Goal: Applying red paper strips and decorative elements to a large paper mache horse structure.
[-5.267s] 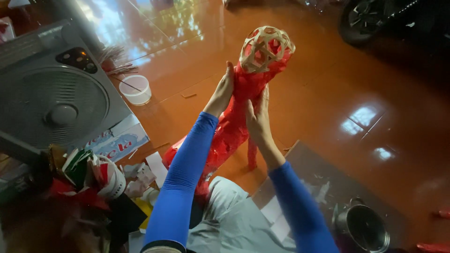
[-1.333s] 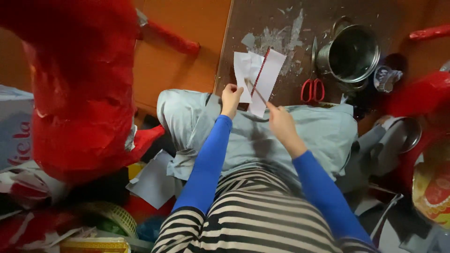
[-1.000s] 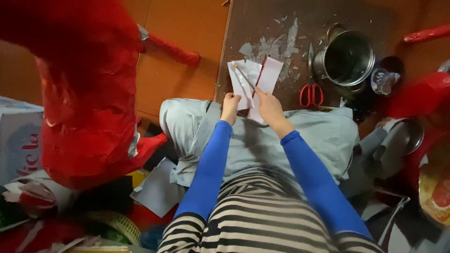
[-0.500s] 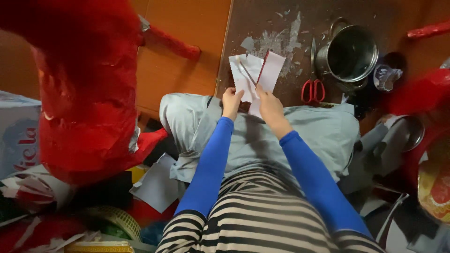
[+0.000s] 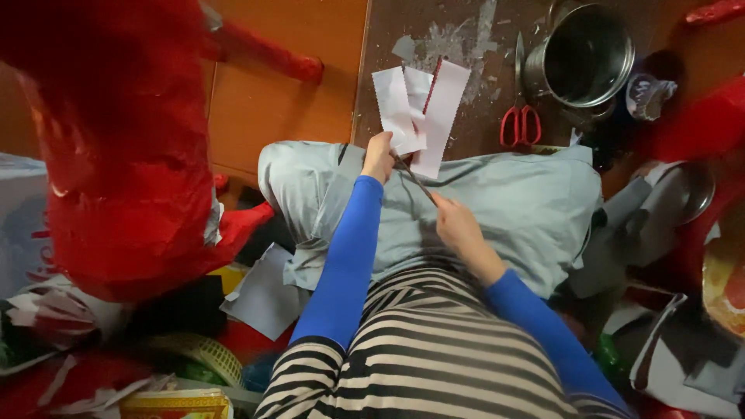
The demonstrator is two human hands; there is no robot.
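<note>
Pinching white paper strips (image 5: 419, 109) above its fingers, left hand (image 5: 379, 157) holds them up while right hand (image 5: 458, 225) fingers, since a moment ago, grip a thin stick (image 5: 415, 178) drawn back toward the lap, red scissors (image 5: 520, 124) lying untouched beyond.

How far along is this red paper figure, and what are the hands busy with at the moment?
The big red figure already looks largely covered in red paper. In hand: the left hand holds white paper strips, one with a red edge, while the right hand holds a thin stick against them. Scissors and a metal pot lie ready on the board, and loose scraps remain unused.
</note>
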